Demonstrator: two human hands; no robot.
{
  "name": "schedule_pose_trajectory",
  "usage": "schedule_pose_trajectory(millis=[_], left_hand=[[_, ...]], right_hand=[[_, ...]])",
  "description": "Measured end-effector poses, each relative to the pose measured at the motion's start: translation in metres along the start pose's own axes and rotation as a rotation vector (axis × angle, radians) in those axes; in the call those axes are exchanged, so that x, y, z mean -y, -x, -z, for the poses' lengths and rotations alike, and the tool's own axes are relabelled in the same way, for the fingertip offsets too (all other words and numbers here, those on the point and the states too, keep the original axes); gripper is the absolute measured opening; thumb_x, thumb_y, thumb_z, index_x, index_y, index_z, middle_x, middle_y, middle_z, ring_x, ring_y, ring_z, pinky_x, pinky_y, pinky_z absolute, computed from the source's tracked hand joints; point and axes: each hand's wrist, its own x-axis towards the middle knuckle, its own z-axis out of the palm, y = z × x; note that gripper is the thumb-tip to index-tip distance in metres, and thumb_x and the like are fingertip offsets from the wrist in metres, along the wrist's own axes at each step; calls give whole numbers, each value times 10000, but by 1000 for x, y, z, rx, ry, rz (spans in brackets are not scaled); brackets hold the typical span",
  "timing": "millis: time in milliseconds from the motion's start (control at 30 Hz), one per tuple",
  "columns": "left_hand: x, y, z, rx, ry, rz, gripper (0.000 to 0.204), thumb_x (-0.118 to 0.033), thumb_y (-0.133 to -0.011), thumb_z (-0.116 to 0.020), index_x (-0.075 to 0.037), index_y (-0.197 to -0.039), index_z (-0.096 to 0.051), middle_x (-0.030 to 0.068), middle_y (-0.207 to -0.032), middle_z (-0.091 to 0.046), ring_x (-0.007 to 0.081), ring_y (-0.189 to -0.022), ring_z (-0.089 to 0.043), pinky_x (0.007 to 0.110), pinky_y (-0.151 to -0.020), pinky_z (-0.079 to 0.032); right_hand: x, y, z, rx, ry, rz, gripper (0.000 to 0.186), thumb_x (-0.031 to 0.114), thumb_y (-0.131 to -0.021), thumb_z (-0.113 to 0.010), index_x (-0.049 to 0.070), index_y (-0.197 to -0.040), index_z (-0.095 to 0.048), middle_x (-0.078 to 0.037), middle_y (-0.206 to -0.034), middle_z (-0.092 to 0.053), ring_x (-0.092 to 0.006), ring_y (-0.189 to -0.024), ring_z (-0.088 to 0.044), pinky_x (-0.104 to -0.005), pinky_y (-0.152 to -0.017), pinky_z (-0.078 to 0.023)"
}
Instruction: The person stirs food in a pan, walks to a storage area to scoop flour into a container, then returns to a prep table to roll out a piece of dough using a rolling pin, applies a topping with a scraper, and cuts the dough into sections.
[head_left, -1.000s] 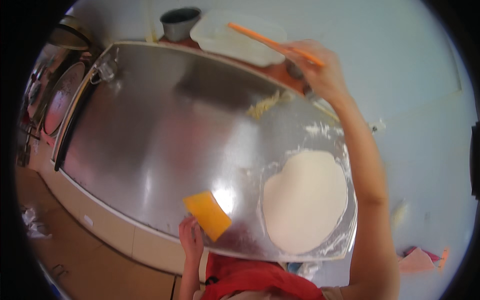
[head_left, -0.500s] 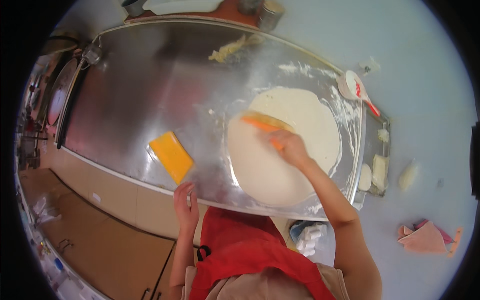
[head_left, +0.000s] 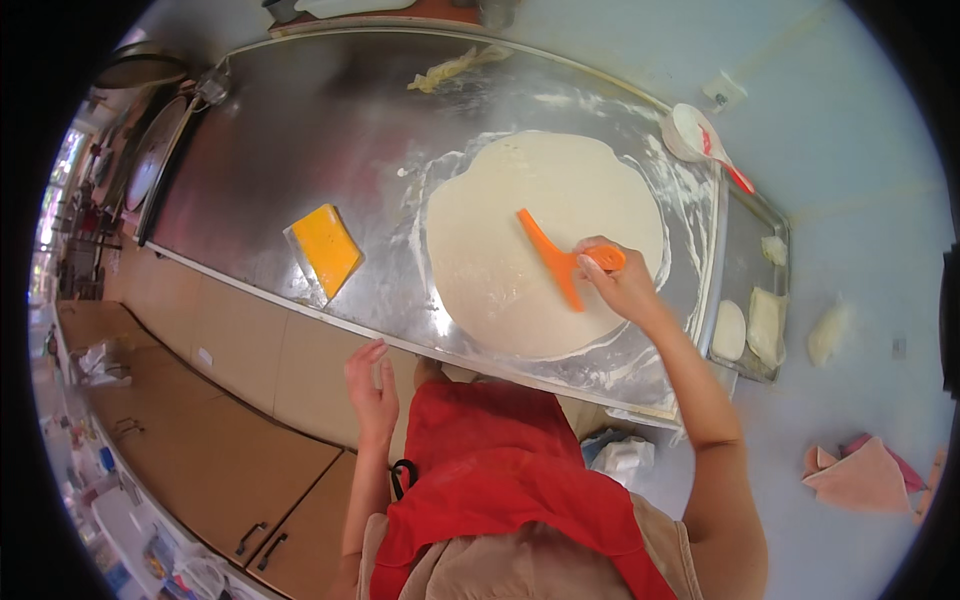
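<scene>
A wide, round sheet of rolled dough (head_left: 500,250) lies on the floured steel table. Over it, my right hand (head_left: 615,275) grips the short handle of an orange T-shaped hand tool (head_left: 545,250). The tool's long head slants across the dough; its underside is hidden, so whether it has bristles or a blade I cannot tell. My left hand (head_left: 372,388) hangs empty by the table's near edge, fingers loosely apart. The nearest thing to it on the table is a flat yellow slab (head_left: 328,252) in clear wrap.
White flour streaks the steel table (head_left: 290,130) around the dough. A pale crumpled strip (head_left: 455,68) lies at the back. At the right corner sits a white scoop (head_left: 685,133) with a red handle, above a metal tray (head_left: 745,215) holding pale lumps. Brown cabinets (head_left: 200,440) stand lower left.
My right hand has swung the orange tool from the dough's upper middle toward its right side, turning the head steeper. My left hand stays empty. The whole view has shifted slightly.
</scene>
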Motion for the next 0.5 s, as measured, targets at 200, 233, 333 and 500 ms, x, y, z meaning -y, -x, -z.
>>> schedule_pose_trajectory(millis=[200, 233, 333, 500], left_hand=[[-8, 19, 0, -27, -43, -16, 205, -37, -907, -550, -20, -1104, -602, 144, -1188, -593, 318, -1130, -529, 405, -982, -398], [-4, 22, 6, -56, -87, 13, 207, -38, -906, -549, -20, -1106, -601, 145, -1188, -593, 319, -1131, -528, 406, -982, -397], [12, 43, 27, -115, -155, 117, 212, -40, -903, -548, -20, -1108, -600, 146, -1187, -594, 322, -1129, -528, 410, -983, -395], [16, 59, 21, -134, -175, 176, 213, -36, -890, -554, -18, -1096, -603, 144, -1175, -601, 322, -1116, -533, 418, -978, -396]], right_hand=[[-68, 6, -45, -12, -322, -140, 172, 130, -931, -570, 1, -1039, -607, -69, -823, -662, -127, -754, -684, -266, -669, -541], [-82, 5, -23, -25, -259, -81, 169, 131, -931, -572, -3, -1027, -608, -60, -792, -661, -127, -749, -687, -265, -660, -540], [-122, -5, 68, -220, -26, -28, 174, 150, -931, -570, -3, -1003, -615, -66, -762, -668, -139, -692, -688, -265, -625, -537], [-84, -74, 100, -372, 230, 42, 178, 127, -911, -580, 0, -1028, -627, -94, -740, -662, -153, -656, -686, -268, -595, -533]])
